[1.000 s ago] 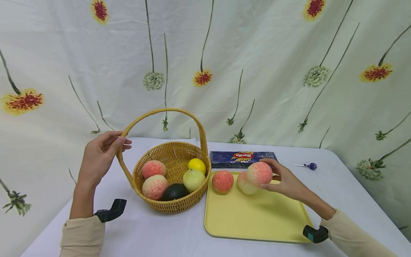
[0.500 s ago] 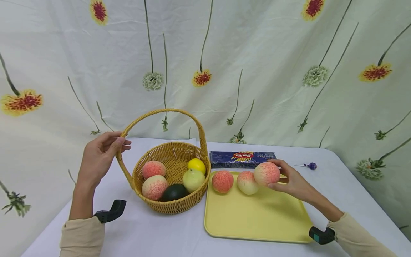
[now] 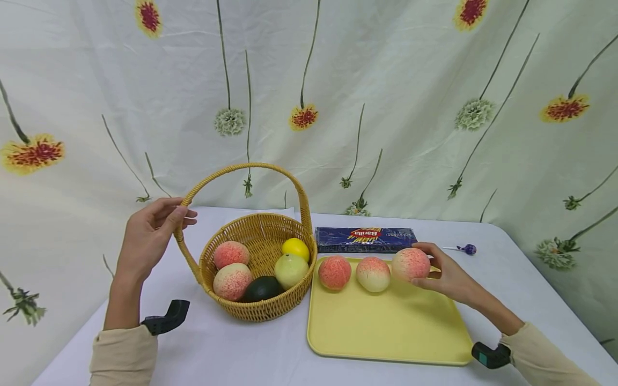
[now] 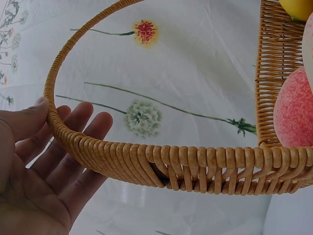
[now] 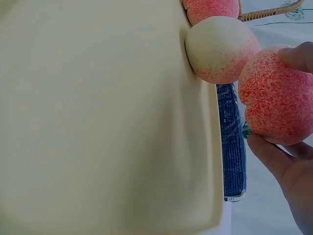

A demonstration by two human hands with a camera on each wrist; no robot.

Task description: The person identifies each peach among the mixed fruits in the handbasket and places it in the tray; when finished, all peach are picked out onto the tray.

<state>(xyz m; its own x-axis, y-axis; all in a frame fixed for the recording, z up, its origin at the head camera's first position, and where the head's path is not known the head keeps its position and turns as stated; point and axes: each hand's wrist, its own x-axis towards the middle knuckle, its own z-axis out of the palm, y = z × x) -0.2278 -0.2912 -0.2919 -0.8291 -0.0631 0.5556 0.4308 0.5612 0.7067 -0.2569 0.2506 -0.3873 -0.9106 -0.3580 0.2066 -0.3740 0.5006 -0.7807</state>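
Note:
My left hand (image 3: 152, 233) holds the left side of the arched handle (image 4: 58, 63) of a wicker basket (image 3: 265, 313), thumb on one side and fingers behind. Inside the basket lie two peaches, one of them a pale speckled peach (image 3: 233, 281), a yellow lemon (image 3: 296, 247), a pale green round fruit (image 3: 292, 271) and a dark green avocado (image 3: 263, 289). My right hand (image 3: 446, 276) grips a pink-and-cream peach (image 5: 279, 95) between thumb and fingers, over the back right of a yellow tray (image 3: 386, 332). Two more peaches, a red peach (image 3: 335, 272) and a paler peach (image 3: 373, 274), sit along the tray's back edge.
Behind the tray lies a dark blue Barilla spaghetti pack (image 3: 364, 240). A purple lollipop (image 3: 468, 249) lies farther right on the white tablecloth (image 3: 232, 354). A flowered curtain (image 3: 386, 80) hangs behind the table.
My right hand has carried its peach to the right and slightly lower, uncovering the paler peach on the tray. My left hand and the basket have stayed in place.

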